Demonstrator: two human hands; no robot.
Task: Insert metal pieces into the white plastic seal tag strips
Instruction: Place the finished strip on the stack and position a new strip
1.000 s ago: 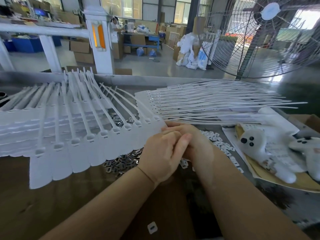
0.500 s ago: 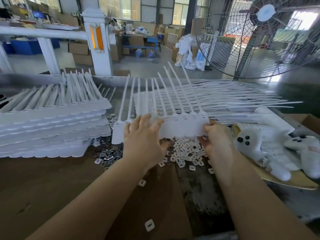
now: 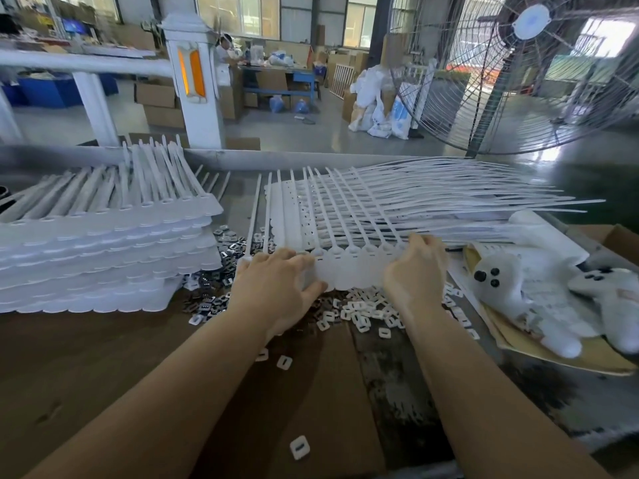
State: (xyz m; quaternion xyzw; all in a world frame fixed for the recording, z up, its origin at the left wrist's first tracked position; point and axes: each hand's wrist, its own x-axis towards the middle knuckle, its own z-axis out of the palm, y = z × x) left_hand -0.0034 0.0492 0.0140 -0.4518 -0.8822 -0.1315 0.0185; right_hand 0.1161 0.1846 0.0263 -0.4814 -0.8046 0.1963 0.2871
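I am watching both hands holding one white seal tag strip (image 3: pixel 349 271) by its flat tag edge, over the scattered metal pieces (image 3: pixel 214 299) and small white clips (image 3: pixel 366 312) at the middle of the workbench (image 3: pixel 86 375); the left hand (image 3: pixel 276 288) is gripping the strip's left end, thumb beneath and fingers curled over; the right hand (image 3: pixel 415 274) is pinching its right end; a stack of strips (image 3: pixel 103 254) is lying to the left, a fanned pile (image 3: pixel 432 202) farther right.
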